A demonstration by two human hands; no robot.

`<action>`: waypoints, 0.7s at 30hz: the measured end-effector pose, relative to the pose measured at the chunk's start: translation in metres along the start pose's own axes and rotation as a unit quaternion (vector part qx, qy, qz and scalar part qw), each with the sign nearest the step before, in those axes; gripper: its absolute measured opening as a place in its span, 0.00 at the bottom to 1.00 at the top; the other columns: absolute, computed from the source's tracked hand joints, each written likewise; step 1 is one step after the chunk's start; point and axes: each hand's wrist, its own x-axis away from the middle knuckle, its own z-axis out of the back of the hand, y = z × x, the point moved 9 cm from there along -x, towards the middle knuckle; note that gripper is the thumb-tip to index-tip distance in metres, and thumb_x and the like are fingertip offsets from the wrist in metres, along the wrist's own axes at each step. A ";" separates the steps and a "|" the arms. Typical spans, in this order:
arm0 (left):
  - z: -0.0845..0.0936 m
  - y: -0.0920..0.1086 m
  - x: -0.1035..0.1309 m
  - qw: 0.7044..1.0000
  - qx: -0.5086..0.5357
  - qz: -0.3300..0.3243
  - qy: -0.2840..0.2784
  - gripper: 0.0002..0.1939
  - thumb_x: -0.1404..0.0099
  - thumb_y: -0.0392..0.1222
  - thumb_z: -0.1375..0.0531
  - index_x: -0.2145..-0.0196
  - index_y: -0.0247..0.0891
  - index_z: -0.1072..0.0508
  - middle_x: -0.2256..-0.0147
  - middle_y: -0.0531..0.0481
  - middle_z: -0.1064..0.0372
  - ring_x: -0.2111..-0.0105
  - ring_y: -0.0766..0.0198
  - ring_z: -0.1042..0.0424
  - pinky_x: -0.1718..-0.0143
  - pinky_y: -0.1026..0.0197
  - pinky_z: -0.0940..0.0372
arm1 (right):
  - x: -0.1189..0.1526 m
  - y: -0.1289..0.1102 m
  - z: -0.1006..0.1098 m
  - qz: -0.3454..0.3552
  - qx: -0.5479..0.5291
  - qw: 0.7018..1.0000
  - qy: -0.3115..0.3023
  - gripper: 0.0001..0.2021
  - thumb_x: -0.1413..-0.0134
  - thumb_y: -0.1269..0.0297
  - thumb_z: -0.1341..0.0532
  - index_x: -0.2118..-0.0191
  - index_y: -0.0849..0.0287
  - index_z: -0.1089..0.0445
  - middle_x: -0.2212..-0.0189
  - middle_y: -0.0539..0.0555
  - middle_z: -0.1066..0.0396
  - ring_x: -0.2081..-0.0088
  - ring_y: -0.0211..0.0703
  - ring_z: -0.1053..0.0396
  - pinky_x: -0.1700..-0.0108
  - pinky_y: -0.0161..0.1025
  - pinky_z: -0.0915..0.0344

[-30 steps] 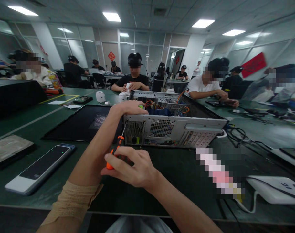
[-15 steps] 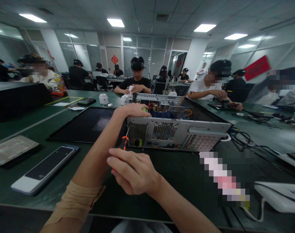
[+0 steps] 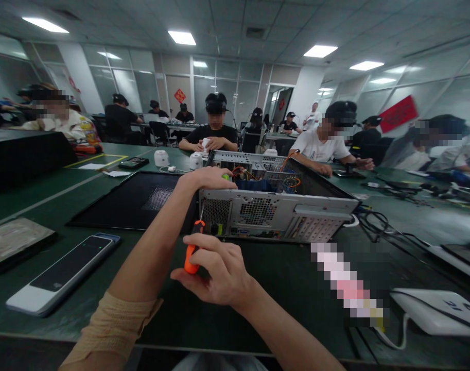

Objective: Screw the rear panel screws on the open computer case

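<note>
An opened computer case lies on its side, with its grey rear panel towards me and wires and boards showing inside. My left hand is draped over the case's left rear corner, fingers curled inside by a green-labelled part and partly hidden. In my right hand is an orange and black screwdriver, held by its handle between thumb and fingers. Its shaft points up and away to the left end of the rear panel, beside a perforated grille. Whether the tip sits in a screw is too small to tell.
A black side panel lies left of the case. Nearer are a white and black handheld device and a flat metal-topped block. Cables and a white box are on the right. Co-workers sit across the table.
My right hand's fingers have loosened and shifted around the screwdriver, so more of its orange handle shows. My left hand stays on the case. The view has shifted slightly.
</note>
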 end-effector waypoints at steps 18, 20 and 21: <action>0.000 0.000 -0.004 0.999 0.013 -0.035 0.010 0.49 0.43 0.76 0.49 0.35 0.40 0.38 0.37 0.41 0.40 0.41 0.44 0.37 0.42 0.51 0.43 | -0.002 -0.006 -0.003 0.044 0.013 0.999 -0.009 0.13 0.38 0.54 0.37 0.60 0.60 0.33 0.59 0.54 0.23 0.59 0.33 0.24 0.60 0.27 0.31; 0.000 0.000 -0.004 0.999 0.010 -0.031 0.010 0.47 0.42 0.75 0.48 0.35 0.40 0.38 0.36 0.42 0.41 0.41 0.43 0.38 0.42 0.50 0.43 | -0.002 -0.008 -0.005 0.057 -0.004 0.998 -0.023 0.11 0.37 0.59 0.37 0.58 0.62 0.32 0.57 0.55 0.23 0.58 0.34 0.24 0.59 0.27 0.31; 0.000 0.000 -0.004 0.999 0.009 -0.031 0.010 0.47 0.42 0.74 0.48 0.35 0.40 0.38 0.36 0.42 0.41 0.40 0.43 0.38 0.41 0.50 0.44 | -0.002 -0.010 -0.006 0.063 -0.009 0.998 -0.030 0.11 0.37 0.60 0.37 0.57 0.63 0.32 0.56 0.56 0.23 0.57 0.34 0.24 0.59 0.27 0.30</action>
